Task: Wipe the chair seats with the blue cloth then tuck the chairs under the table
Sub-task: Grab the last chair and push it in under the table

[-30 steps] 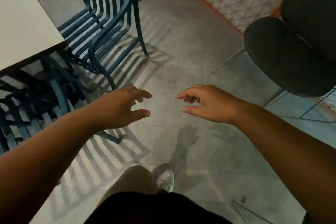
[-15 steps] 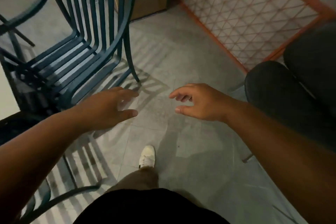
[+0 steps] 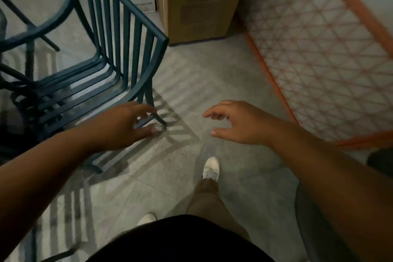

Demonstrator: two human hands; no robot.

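- Since half a second ago our view has swung up and right: the cardboard box [image 3: 200, 4] now shows almost whole, the dark seat at the right has slid nearly out of frame, and our white shoe [image 3: 211, 168] has stepped further forward.
- The teal slatted chair [image 3: 119, 57] stands at upper left, its back toward us, one rear leg just beyond our left hand.
- We see no blue cloth anywhere in view.
- Our left hand [image 3: 121, 125] hovers in front of the chair's lower frame, fingers loosely spread and holding nothing; we cannot tell if it touches the metal.
- Our right hand [image 3: 236, 123] hangs over bare floor, fingers relaxed and slightly curled, empty.
- An orange-framed lattice panel [image 3: 319, 53] leans along the right.
- The grey tiled floor [image 3: 180, 74] carries striped shadows under the chair.
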